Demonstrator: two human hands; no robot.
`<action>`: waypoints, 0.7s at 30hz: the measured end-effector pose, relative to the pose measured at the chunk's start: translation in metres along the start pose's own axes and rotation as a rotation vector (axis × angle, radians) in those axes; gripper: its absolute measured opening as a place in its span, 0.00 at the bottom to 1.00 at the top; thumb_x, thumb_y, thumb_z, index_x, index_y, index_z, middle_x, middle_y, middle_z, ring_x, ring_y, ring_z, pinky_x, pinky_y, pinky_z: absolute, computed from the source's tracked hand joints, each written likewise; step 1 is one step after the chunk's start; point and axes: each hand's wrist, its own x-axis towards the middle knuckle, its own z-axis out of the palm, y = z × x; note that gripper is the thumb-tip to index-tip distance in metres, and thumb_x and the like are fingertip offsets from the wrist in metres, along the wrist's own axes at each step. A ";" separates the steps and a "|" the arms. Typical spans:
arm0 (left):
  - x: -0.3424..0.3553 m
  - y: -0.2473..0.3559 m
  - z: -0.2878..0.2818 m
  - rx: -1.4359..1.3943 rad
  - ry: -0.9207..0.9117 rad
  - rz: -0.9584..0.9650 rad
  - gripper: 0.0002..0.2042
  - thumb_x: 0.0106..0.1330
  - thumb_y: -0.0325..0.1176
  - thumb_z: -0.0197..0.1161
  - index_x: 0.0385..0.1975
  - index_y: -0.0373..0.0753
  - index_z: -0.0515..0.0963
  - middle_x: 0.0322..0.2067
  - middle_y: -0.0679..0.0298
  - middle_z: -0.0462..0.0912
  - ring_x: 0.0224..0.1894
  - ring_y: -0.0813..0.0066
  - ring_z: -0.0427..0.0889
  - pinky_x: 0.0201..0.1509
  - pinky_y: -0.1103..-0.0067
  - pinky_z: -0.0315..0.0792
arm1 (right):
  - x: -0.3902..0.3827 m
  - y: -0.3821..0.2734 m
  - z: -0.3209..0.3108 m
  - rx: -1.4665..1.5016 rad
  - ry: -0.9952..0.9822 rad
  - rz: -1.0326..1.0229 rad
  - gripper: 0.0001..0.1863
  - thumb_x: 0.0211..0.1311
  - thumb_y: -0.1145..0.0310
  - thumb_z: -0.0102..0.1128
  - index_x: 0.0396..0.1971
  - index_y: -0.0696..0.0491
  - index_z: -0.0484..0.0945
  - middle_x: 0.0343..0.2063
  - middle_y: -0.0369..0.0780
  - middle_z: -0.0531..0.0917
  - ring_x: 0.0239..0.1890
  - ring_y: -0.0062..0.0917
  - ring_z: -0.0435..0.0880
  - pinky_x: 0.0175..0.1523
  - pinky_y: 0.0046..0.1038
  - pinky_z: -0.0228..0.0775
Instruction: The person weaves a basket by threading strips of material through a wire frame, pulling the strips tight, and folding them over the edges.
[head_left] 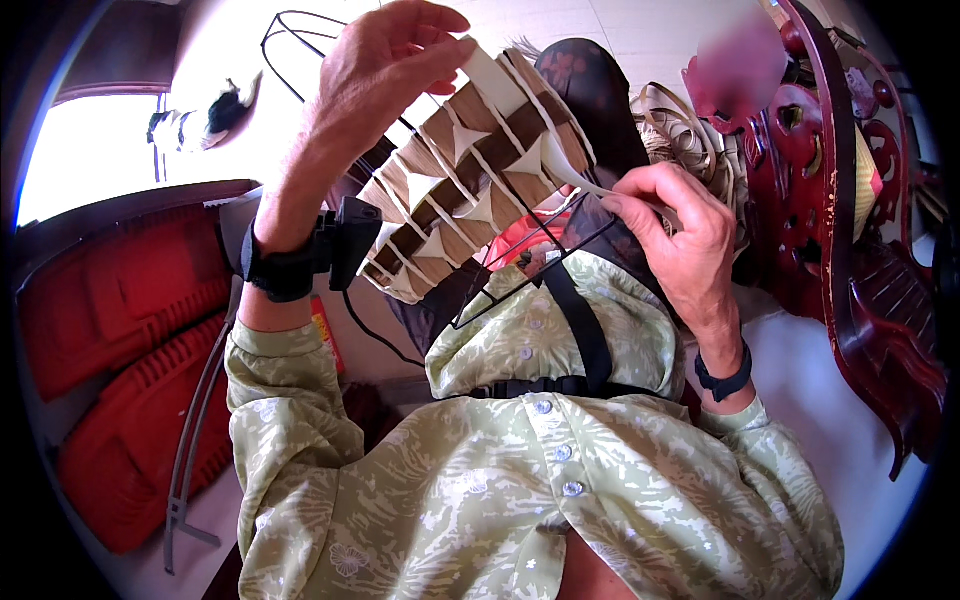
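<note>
A half-woven basket wall [470,185] of brown and cream flat strips is fixed on a black wire frame [520,275] and held up in front of my chest. My left hand [375,75] grips its upper edge, fingers curled over a cream strip at the top. My right hand [670,225] pinches the free end of a cream strip [585,185] that runs out of the weave's right side. A black strap with a small black box sits on my left wrist, and a dark band on my right wrist.
Red plastic chairs [120,350] are stacked at the left. A dark red carved wooden chair [850,230] stands at the right, with a bundle of loose cream strips [680,130] beside it. Another empty wire frame [290,40] lies on the pale floor behind.
</note>
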 end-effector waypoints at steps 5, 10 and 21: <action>0.006 0.009 -0.006 0.010 -0.235 -0.055 0.26 0.65 0.56 0.68 0.50 0.37 0.82 0.39 0.61 0.87 0.41 0.73 0.87 0.50 0.77 0.79 | -0.001 -0.006 0.006 -0.117 0.022 -0.141 0.08 0.53 0.77 0.69 0.25 0.55 0.76 0.24 0.40 0.75 0.28 0.36 0.78 0.34 0.35 0.71; 0.009 0.006 -0.007 -0.016 -0.380 -0.052 0.25 0.64 0.52 0.70 0.49 0.36 0.82 0.36 0.65 0.84 0.37 0.79 0.82 0.43 0.81 0.77 | 0.011 -0.017 0.014 -0.160 0.044 -0.222 0.09 0.50 0.80 0.64 0.21 0.55 0.71 0.22 0.39 0.73 0.26 0.36 0.77 0.32 0.36 0.69; 0.018 0.012 -0.006 0.049 -0.538 -0.091 0.23 0.62 0.40 0.75 0.50 0.31 0.79 0.41 0.58 0.88 0.41 0.73 0.88 0.48 0.78 0.82 | 0.018 -0.023 0.020 -0.009 0.100 -0.054 0.11 0.60 0.65 0.71 0.26 0.54 0.79 0.24 0.36 0.77 0.26 0.27 0.79 0.32 0.29 0.70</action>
